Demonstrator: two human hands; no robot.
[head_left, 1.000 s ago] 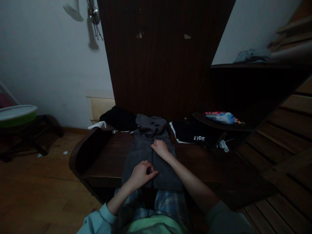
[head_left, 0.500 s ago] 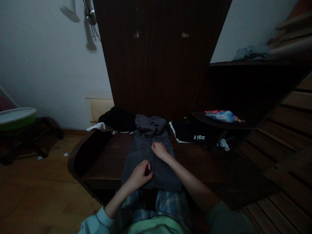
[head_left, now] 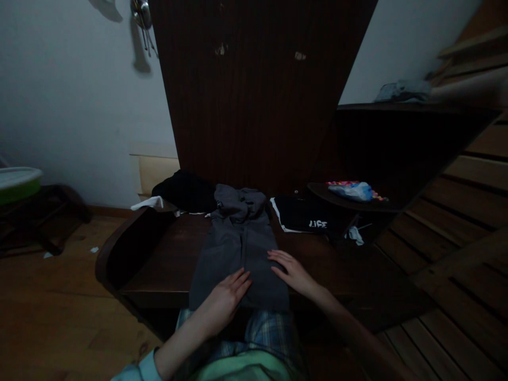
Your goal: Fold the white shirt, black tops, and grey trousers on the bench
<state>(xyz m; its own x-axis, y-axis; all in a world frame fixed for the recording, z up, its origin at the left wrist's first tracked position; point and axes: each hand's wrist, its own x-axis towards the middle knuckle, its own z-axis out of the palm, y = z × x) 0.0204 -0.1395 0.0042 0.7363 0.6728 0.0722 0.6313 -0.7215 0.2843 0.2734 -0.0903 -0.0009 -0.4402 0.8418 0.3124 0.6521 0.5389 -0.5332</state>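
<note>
A dark grey garment (head_left: 222, 254) lies lengthwise on the brown wooden desk top (head_left: 174, 254), its far end bunched up and its near end hanging at the front edge over my lap. My left hand (head_left: 229, 293) rests on the near part of the cloth, fingers stretched out and pointing right. On the garment's right edge lies my right hand (head_left: 289, 271), palm down with fingers extended. Neither hand grips anything. Whether the garment is trousers or something else, I cannot tell for sure.
Behind the garment's left side is a black cloth heap (head_left: 184, 191) with a white cloth (head_left: 151, 203). To the right sits a folded black garment (head_left: 301, 216) with white lettering. A blue-white plastic bag (head_left: 353, 191) rests on a small shelf. A green basin (head_left: 19, 185) stands at far left.
My right hand has moved toward me and to the garment's right edge, its curled fingers now spread. My left hand has straightened its fingers and flattened onto the cloth. The view has shifted slightly.
</note>
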